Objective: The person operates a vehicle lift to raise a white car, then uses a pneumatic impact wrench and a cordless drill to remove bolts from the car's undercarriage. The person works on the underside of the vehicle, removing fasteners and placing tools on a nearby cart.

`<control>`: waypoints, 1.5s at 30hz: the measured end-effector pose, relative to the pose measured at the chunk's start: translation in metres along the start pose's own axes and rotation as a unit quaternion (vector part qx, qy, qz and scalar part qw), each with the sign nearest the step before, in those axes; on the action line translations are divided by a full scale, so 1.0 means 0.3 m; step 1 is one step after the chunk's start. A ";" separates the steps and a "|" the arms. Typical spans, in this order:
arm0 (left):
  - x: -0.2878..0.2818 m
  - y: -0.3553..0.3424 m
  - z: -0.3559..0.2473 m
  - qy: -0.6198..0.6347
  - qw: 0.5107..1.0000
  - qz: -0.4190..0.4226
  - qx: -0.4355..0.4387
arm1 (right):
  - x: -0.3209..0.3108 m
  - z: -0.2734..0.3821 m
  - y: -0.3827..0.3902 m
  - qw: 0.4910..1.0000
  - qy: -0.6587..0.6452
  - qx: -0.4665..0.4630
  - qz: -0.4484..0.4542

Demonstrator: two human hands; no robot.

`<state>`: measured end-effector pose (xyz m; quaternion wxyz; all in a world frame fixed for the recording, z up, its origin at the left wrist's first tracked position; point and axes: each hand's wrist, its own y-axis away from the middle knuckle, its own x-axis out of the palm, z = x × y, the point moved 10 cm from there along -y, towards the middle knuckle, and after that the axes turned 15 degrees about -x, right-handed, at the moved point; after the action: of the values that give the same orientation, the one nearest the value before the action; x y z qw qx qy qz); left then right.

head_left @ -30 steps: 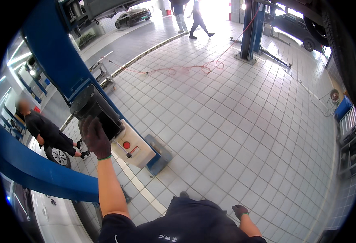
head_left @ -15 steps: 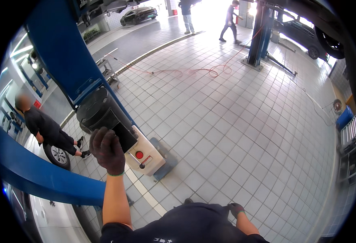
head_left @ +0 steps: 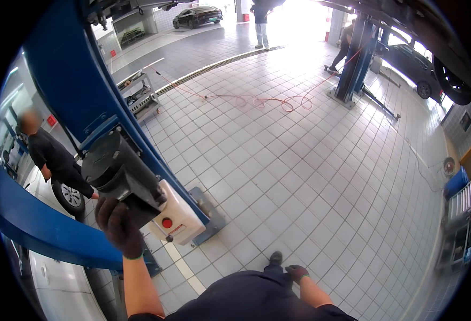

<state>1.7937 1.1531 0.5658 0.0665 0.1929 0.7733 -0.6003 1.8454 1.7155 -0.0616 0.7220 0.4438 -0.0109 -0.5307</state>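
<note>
My left hand (head_left: pixel 118 227), in a dark glove, is raised at the lower left edge of a black motor housing (head_left: pixel 118 160) on a blue lift post. Its fingers are bent together and overlap the housing's boxy lower part; whether they touch it or hold something is hidden. Just right of this hand is a cream-coloured tank (head_left: pixel 184 216) with a round red button (head_left: pixel 167 222) and a small lever with a dark knob (head_left: pixel 169 238). My right hand (head_left: pixel 298 273), also gloved, hangs low beside my body with its fingers loosely extended and nothing visible in it.
A blue lift arm (head_left: pixel 48 235) crosses the left side above a white car (head_left: pixel 58 283). A person (head_left: pixel 53 150) stands by a wheel (head_left: pixel 69 197). A tool cart (head_left: pixel 141 96) stands behind the post. A red hose (head_left: pixel 270 101) lies across the tiles. Another blue post (head_left: pixel 350 69) rises at far right.
My left hand has moved down and left, to the housing's lower edge. The view has shifted, and my right hand shows more fully. A distant person has walked right, behind the far post.
</note>
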 end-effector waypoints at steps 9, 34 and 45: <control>0.073 0.020 -0.011 -0.107 0.990 -0.029 -0.083 | -0.585 -0.014 -0.245 0.986 0.158 -0.023 0.047; 0.136 0.132 0.155 -0.012 0.923 -0.080 -0.376 | -0.916 0.097 -0.724 0.958 0.225 -0.089 0.152; 0.887 0.009 -0.330 -0.115 0.989 0.021 -0.088 | -1.091 0.272 -0.915 0.961 0.247 -0.040 0.119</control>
<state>1.5636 1.3064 0.5011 0.1843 0.1318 0.8061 -0.5467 1.4550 1.9063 -0.0421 0.7774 0.5276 0.1363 -0.3142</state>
